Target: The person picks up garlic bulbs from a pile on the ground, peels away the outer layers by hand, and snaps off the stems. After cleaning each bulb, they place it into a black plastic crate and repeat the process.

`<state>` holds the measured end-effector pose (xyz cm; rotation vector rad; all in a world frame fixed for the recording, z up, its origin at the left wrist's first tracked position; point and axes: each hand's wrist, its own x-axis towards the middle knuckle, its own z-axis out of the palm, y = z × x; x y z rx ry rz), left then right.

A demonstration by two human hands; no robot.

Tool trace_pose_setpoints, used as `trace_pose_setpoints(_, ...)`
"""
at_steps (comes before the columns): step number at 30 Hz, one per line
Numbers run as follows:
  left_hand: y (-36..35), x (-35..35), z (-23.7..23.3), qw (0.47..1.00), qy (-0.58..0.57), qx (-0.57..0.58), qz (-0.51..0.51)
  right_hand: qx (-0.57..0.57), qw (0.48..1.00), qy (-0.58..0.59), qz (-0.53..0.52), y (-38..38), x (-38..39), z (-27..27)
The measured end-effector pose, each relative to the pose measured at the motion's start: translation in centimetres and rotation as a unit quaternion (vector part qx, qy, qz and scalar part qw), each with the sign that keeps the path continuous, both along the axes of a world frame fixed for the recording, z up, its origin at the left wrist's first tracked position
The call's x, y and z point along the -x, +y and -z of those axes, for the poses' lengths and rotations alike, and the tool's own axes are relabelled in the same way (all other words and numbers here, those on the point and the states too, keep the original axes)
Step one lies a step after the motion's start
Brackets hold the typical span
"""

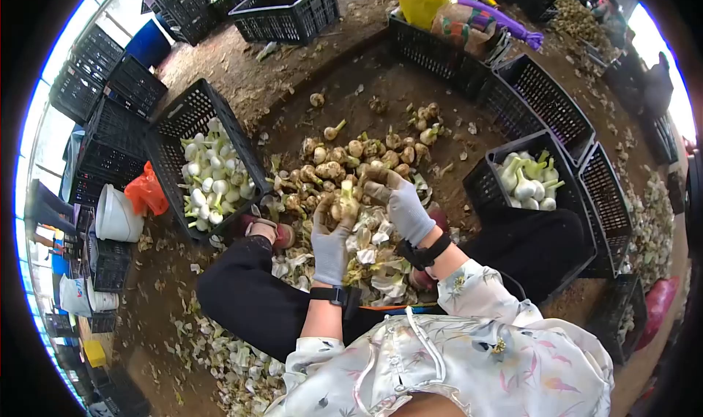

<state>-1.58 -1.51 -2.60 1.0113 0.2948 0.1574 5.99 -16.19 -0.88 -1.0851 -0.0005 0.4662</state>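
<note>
My left hand (pixel 331 243), in a grey glove with a dirty fingertip area, is closed around a garlic bulb (pixel 344 206) with a short pale stem pointing up. To its right, my right hand (pixel 404 206), gloved the same way, has its fingers stretched toward the bulb and slightly apart, with nothing visible in them. Just beyond both hands lies a heap of soil-stained garlic bulbs (pixel 329 169) on the ground. Beneath the hands, peeled garlic skins (pixel 381 281) cover the ground between my feet.
On the left, a black crate (pixel 258 152) holds clean white garlic bulbs (pixel 217 174). Another crate (pixel 480 179) with white bulbs (pixel 529 183) stands at the right. More black crates (pixel 545 102) line the right side. A white bucket (pixel 117 216) and orange bag (pixel 146 190) sit left.
</note>
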Motion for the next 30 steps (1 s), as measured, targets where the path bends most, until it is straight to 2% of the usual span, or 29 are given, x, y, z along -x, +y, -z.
trace_pose_setpoints(1,-0.2,0.2,-0.5,1.0,-0.007,-0.002,0.002,0.023,0.999,0.03,-0.007,-0.5,0.0,-0.7)
trace_pose_setpoints(3,-0.7,0.8,-1.5,0.995,-0.059,-0.079,0.006,0.09,0.995,0.002,-0.051,0.4,0.7,-0.7)
trace_pose_setpoints(4,-0.5,0.4,-0.4,0.974,-0.106,-0.197,-0.027,0.153,0.98,-0.114,-0.06,0.9,0.7,-1.1)
trace_pose_setpoints(5,-0.3,0.6,0.7,0.973,-0.111,-0.199,-0.024,0.175,0.978,-0.101,-0.051,1.4,1.1,-1.4)
trace_pose_setpoints(9,-0.5,1.3,-0.1,0.957,-0.127,-0.252,-0.065,0.143,0.983,-0.108,-0.047,1.3,2.7,-2.7)
trace_pose_setpoints(11,-0.4,1.6,-0.7,0.958,-0.145,-0.241,-0.049,0.127,0.982,-0.128,-0.056,0.6,2.9,-2.9)
trace_pose_setpoints(12,-0.4,1.8,-0.7,0.978,-0.096,-0.182,-0.042,0.101,0.986,-0.111,-0.07,0.2,2.9,-3.1)
trace_pose_setpoints(13,-0.3,1.9,-0.8,0.978,-0.097,-0.182,-0.041,0.075,0.989,-0.094,-0.083,-0.1,3.0,-3.2)
trace_pose_setpoints(15,-0.2,2.0,-1.5,0.959,-0.103,-0.26,-0.038,0.08,0.988,-0.096,-0.085,-0.5,2.8,-3.8)
trace_pose_setpoints(16,-0.3,2.1,-2.0,0.959,-0.104,-0.26,-0.036,0.087,0.988,-0.096,-0.089,-0.7,2.8,-4.1)
trace_pose_setpoints(18,-0.6,2.5,-3.2,0.986,-0.126,-0.106,-0.005,0.092,0.987,-0.095,-0.09,-1.2,2.6,-4.2)
trace_pose_setpoints(19,-0.5,2.7,-3.5,0.986,-0.126,-0.106,-0.003,0.103,0.98,-0.14,-0.093,-1.4,2.3,-3.9)
trace_pose_setpoints(21,-0.2,3.0,-4.1,0.991,-0.13,0.039,0.016,0.113,0.972,-0.183,-0.095,-1.9,1.8,-3.1)
trace_pose_setpoints(23,-0.1,3.2,-4.4,0.987,-0.155,0.024,0.029,0.268,0.886,-0.368,-0.087,-2.4,1.1,-2.3)
trace_pose_setpoints(24,-0.2,3.1,-4.5,0.988,-0.136,0.069,0.034,0.275,0.876,-0.388,-0.078,-2.4,1.4,-2.8)
trace_pose_setpoints(25,-0.1,3.2,-4.7,0.986,-0.117,0.113,0.038,0.274,0.877,-0.388,-0.078,-2.3,1.8,-3.0)
trace_pose_setpoints(27,-0.2,3.1,-4.4,0.988,-0.086,0.123,0.022,0.138,0.967,-0.184,-0.105,-1.8,2.5,-3.5)
trace_pose_setpoints(28,-0.1,3.0,-3.7,0.995,-0.083,0.044,0.015,0.124,0.968,-0.191,-0.106,-1.3,2.8,-3.7)
trace_pose_setpoints(29,0.0,2.7,-3.1,0.996,-0.083,-0.038,0.007,0.17,0.961,-0.205,-0.082,-0.9,3.4,-3.8)
trace_pose_setpoints(30,-0.9,3.1,-5.3,0.984,-0.096,-0.147,0.029,0.21,0.939,-0.267,-0.059,-0.6,3.8,-3.5)
